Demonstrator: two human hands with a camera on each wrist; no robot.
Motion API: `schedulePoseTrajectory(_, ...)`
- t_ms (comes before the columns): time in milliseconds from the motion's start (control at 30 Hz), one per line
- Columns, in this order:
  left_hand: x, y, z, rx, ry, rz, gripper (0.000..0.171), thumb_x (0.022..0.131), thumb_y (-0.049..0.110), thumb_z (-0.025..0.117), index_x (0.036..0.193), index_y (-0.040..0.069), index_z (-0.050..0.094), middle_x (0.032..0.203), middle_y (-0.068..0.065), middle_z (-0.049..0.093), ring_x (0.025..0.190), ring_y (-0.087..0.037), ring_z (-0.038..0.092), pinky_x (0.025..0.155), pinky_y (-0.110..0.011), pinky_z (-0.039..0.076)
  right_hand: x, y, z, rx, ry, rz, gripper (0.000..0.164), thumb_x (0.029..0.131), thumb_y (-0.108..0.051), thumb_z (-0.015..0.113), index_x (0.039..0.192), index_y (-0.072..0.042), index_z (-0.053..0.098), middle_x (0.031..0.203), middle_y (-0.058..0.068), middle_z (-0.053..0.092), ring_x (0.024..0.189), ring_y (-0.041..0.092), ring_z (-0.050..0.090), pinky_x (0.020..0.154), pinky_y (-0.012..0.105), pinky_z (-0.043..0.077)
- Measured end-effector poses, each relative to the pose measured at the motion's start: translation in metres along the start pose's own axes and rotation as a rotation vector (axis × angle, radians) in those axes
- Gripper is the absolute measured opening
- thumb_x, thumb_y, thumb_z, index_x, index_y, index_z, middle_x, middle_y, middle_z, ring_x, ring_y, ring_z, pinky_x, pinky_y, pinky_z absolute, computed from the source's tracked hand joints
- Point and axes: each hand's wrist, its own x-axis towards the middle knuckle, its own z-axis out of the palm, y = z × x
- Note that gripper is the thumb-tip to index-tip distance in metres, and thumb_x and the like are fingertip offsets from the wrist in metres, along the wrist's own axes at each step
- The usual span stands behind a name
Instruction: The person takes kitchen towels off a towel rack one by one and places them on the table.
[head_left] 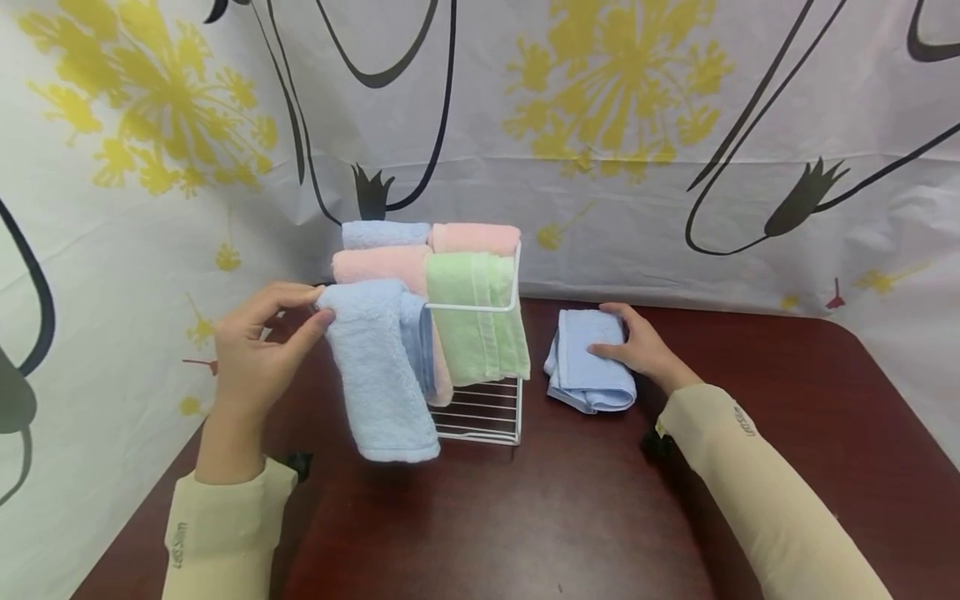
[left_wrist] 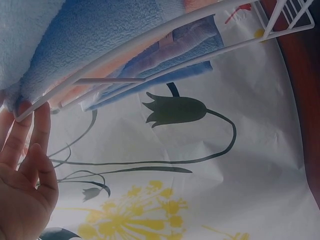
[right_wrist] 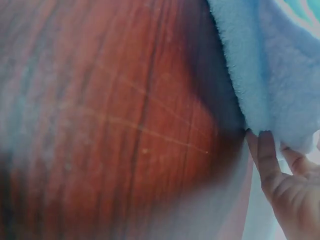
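Observation:
My left hand (head_left: 258, 350) pinches the upper left corner of a light blue towel (head_left: 378, 375) between thumb and fingers. That towel hangs down over the front of a white wire rack (head_left: 480, 308). In the left wrist view, the fingertips (left_wrist: 40, 112) are right at the rack's wire corner and the towel edge. To the right, my right hand (head_left: 637, 346) grips a folded blue towel (head_left: 588, 367) on the table, thumb on top and fingers at its far edge. The right wrist view shows the fingers (right_wrist: 270, 157) against this towel's fuzzy edge.
Behind the hanging towel, a green towel (head_left: 476, 321) and a pink towel (head_left: 382, 262) sit in the rack, with another blue towel (head_left: 386, 233) and pink towel (head_left: 476, 236) at the back. A dark red wooden table (head_left: 525, 517) lies below. A flower-patterned curtain (head_left: 480, 108) stands behind.

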Motion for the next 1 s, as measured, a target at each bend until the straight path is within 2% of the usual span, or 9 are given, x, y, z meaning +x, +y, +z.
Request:
schedulePoseTrajectory(133, 0.000, 0.000, 0.001, -0.003, 0.005, -0.005, 0.030, 0.072, -0.019, 0.076, 0.100, -0.007, 0.074, 0.098, 0.021, 0.069, 0.073, -0.001, 0.056, 0.059, -0.011, 0.044, -0.001, -0.001, -0.001, -0.067, 0.014, 0.006, 0.075, 0.085, -0.023, 0.078, 0.146, -0.003, 0.040, 0.147, 0.027, 0.042, 0.129, 0.040, 0.044, 0.107, 0.055, 0.034)
schedulePoseTrajectory(367, 0.000, 0.000, 0.001, -0.019, -0.001, -0.001, 0.030, 0.072, -0.019, 0.076, 0.099, -0.007, 0.074, 0.097, 0.020, 0.070, 0.072, -0.002, 0.055, 0.059, -0.011, 0.043, -0.006, -0.003, -0.006, -0.145, 0.042, 0.024, 0.070, 0.086, -0.027, 0.077, 0.143, -0.003, 0.043, 0.131, 0.028, 0.049, 0.114, 0.039, 0.049, 0.093, 0.052, 0.043)
schedulePoseTrajectory(533, 0.000, 0.000, 0.001, -0.003, 0.009, 0.003, 0.030, 0.071, -0.018, 0.077, 0.099, -0.007, 0.074, 0.098, 0.021, 0.069, 0.071, -0.001, 0.055, 0.059, -0.011, 0.043, -0.010, -0.002, -0.012, -0.159, 0.048, 0.000, 0.068, 0.087, -0.026, 0.077, 0.142, -0.002, 0.045, 0.125, 0.027, 0.052, 0.111, 0.039, 0.052, 0.090, 0.051, 0.046)
schedulePoseTrajectory(900, 0.000, 0.001, 0.000, 0.005, 0.006, -0.002, 0.031, 0.071, -0.019, 0.077, 0.100, -0.006, 0.074, 0.097, 0.022, 0.069, 0.073, -0.001, 0.055, 0.059, -0.011, 0.043, -0.032, -0.016, -0.020, -0.067, 0.132, -0.065, 0.062, 0.089, -0.018, 0.074, 0.142, -0.001, 0.046, 0.119, 0.026, 0.058, 0.108, 0.041, 0.059, 0.090, 0.050, 0.049)
schedulePoseTrajectory(1000, -0.001, 0.001, 0.001, 0.002, 0.010, -0.001, 0.030, 0.072, -0.018, 0.077, 0.099, -0.007, 0.074, 0.098, 0.022, 0.069, 0.074, -0.001, 0.056, 0.061, -0.010, 0.044, -0.041, -0.025, -0.021, -0.026, 0.161, -0.098, 0.060, 0.090, -0.020, 0.073, 0.142, -0.004, 0.047, 0.123, 0.025, 0.059, 0.111, 0.040, 0.061, 0.090, 0.039, 0.051)
